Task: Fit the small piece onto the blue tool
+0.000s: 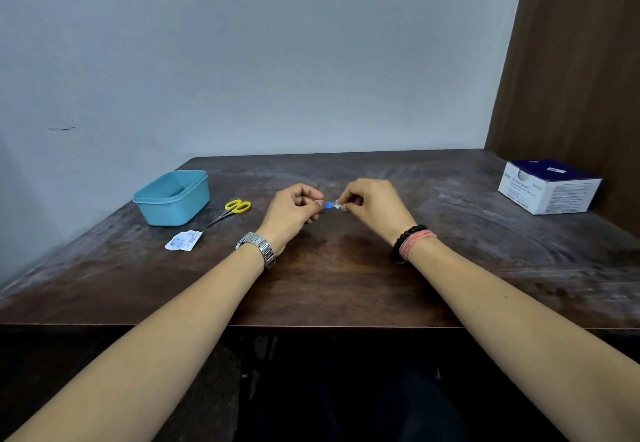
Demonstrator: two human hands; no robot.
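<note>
small blue-and-white item (331, 205): held above the middle of the worktop (346, 268), pinched between both hands. it looks very light, thin and pliable, likely easy to tear or drop; best taken at its two ends, as now. left hand (294, 211) fingers curl and pinch the blue end; right hand (372, 206) fingers pinch the white end. count, largest first: one worktop, one white-and-blue box (549, 188), one teal container (173, 197), one pair of yellow-handled scissors (232, 210), one torn wrapper (183, 240), one held item.
</note>
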